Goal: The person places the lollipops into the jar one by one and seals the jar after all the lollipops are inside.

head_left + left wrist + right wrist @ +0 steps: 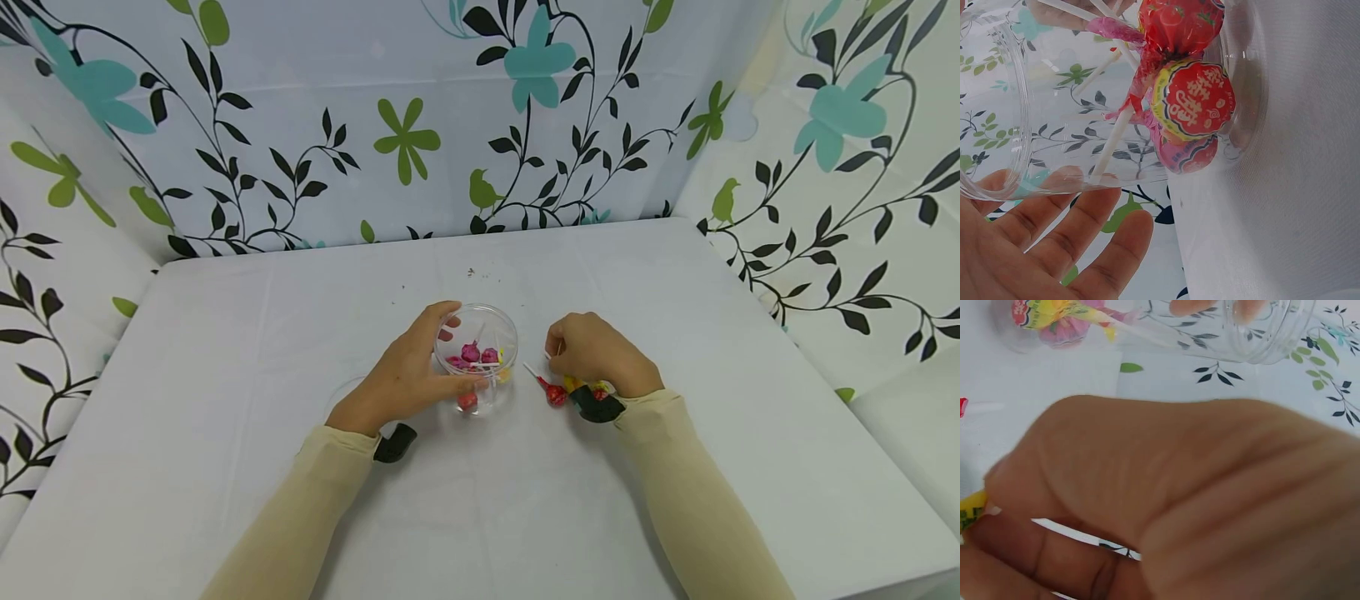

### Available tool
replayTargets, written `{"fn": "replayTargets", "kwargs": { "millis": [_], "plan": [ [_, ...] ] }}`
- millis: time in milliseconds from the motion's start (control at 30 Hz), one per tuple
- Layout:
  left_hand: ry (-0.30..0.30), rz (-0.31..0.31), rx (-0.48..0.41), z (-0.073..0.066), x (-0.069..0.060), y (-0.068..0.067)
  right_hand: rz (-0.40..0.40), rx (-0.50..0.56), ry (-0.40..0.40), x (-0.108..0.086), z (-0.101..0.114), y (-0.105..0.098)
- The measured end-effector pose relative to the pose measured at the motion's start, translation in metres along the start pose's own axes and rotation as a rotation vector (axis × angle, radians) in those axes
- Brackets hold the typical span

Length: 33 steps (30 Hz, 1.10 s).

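A clear plastic jar (513, 337) with several wrapped lollipops inside stands on the white table. My left hand (408, 367) holds it from the left, thumb in front and fingers round the far side. A red-wrapped lollipop (1182, 25) and a red-and-yellow one (1192, 103) show through its wall in the left wrist view. Right of the jar, my right hand (600, 354) pinches a lollipop by its stick, close to the yellow wrapper (972, 509); the candy end is mostly hidden. Just below that hand lies a red lollipop (555, 394), its stick pointing up-left.
Another lollipop (601, 392) lies partly hidden under the right wrist. A clear round lid-like piece (334, 400) lies left of the jar, partly behind the left hand. Small dark specks (471, 272) dot the far tabletop. Patterned cloth (405, 142) surrounds the table's back and sides.
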<state>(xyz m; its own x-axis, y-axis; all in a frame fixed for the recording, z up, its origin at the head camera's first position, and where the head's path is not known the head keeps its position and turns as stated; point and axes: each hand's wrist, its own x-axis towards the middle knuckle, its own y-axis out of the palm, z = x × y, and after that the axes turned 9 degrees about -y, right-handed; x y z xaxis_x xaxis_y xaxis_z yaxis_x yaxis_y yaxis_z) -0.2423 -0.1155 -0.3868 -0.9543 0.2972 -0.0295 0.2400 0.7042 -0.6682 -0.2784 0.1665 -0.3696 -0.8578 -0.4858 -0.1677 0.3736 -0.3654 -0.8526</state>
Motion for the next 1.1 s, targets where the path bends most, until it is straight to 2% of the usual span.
{"fn": "replayTargets", "kwargs": {
  "millis": [667, 1100],
  "plan": [
    [-0.01, 0.0, -0.005, 0.0, 0.0, 0.0, -0.169, -0.027, -0.055, -0.004, 0.006, -0.006],
    [-0.014, 0.003, -0.008, 0.0, 0.0, -0.001, -0.318, 0.0, -0.114, -0.009, 0.013, -0.011]
  ]
}}
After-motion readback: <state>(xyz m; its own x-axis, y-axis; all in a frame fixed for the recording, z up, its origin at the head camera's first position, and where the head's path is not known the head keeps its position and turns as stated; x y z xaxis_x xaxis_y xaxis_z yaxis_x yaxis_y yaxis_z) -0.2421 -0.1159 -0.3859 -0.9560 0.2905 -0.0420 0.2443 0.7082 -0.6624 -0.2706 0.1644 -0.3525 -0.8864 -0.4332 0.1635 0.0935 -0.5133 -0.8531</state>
